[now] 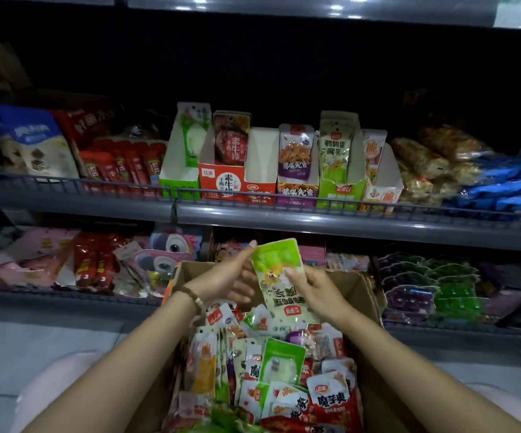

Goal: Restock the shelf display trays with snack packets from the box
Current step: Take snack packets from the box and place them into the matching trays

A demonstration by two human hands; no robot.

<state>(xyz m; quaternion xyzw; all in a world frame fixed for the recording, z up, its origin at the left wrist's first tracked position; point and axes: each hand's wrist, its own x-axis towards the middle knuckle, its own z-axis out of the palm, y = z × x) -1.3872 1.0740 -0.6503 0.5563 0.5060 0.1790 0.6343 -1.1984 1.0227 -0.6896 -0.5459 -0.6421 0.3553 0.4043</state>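
Note:
A cardboard box [366, 295] full of mixed snack packets sits in front of me, below the shelves. Over its far end, both hands hold a green-and-white packet [279, 278] upside down. My left hand [232, 276] pinches its top left edge with thumb and fingers. My right hand [317, 292] grips its right side, thumb across the front. On the upper shelf stands a row of display trays: a green one [179, 176], a red one [221, 178], a purple one [296, 190], and a green tray [340, 189] with matching green-and-white packets [335, 145].
A wire rail [253, 195] runs along the upper shelf's front edge. Blue and red bags lie left of the trays, wrapped buns and blue packs to the right. The lower shelf [65, 295] holds pink, red, purple and green goods behind the box.

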